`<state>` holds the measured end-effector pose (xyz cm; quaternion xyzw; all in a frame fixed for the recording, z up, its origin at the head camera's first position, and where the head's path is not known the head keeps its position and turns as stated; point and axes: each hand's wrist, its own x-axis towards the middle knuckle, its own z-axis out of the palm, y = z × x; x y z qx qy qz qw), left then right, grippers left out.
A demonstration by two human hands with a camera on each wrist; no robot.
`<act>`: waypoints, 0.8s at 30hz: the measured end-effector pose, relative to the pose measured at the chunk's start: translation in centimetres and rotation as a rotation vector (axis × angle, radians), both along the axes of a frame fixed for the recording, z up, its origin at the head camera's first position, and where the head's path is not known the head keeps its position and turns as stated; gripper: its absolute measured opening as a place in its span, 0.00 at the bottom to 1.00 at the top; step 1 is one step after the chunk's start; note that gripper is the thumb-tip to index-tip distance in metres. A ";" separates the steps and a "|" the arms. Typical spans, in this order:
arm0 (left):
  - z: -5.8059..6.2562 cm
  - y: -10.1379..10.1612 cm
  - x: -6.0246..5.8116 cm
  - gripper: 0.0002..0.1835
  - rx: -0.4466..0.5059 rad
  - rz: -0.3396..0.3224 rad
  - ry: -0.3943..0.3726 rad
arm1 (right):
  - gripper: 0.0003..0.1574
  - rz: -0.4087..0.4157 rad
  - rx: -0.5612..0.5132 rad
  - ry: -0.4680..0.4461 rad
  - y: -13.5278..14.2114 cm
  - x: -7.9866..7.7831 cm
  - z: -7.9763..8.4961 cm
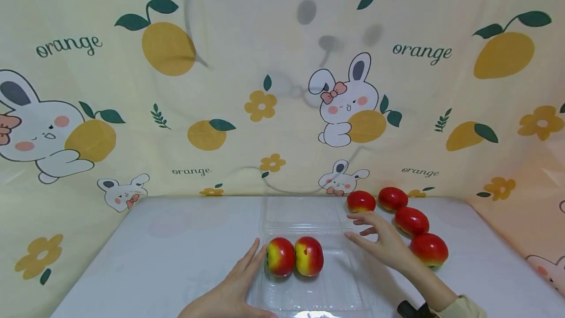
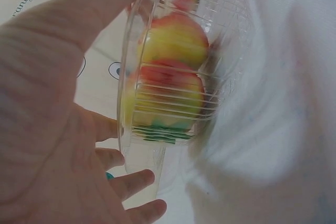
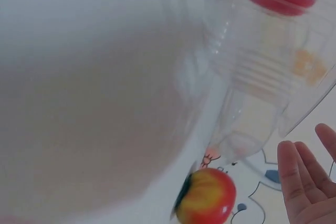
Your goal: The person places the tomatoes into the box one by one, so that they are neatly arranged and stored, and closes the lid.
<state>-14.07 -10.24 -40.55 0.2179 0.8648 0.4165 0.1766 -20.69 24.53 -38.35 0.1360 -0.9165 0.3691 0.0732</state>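
Observation:
A clear plastic clamshell box [image 1: 342,283] lies with its lid [image 1: 304,212] folded back. Inside it are two red-and-yellow apples, the left one [image 1: 280,257] and the right one [image 1: 309,256], side by side against each other. My left hand [image 1: 231,286] rests along the box's left rim, fingers extended; in the left wrist view the same hand [image 2: 58,124] is spread beside the ribbed wall [image 2: 170,103]. My right hand [image 1: 381,240] hovers right of the box, fingers loosely extended and holding nothing, nearest the back apple [image 1: 361,201]. The right wrist view shows its fingers [image 3: 291,177] apart from the box.
More red apples stand to the right on the white table [image 1: 167,254]: one at the back [image 1: 393,198], one further forward [image 1: 412,221] and one nearest me [image 1: 429,250]. A printed cloth [image 1: 282,126] with rabbits and oranges hangs behind the table.

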 end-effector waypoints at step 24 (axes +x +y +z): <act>0.0 0.1 -0.1 0.61 -0.009 0.016 -0.033 | 0.28 -0.098 0.052 0.067 2.8 -3.2 -1.8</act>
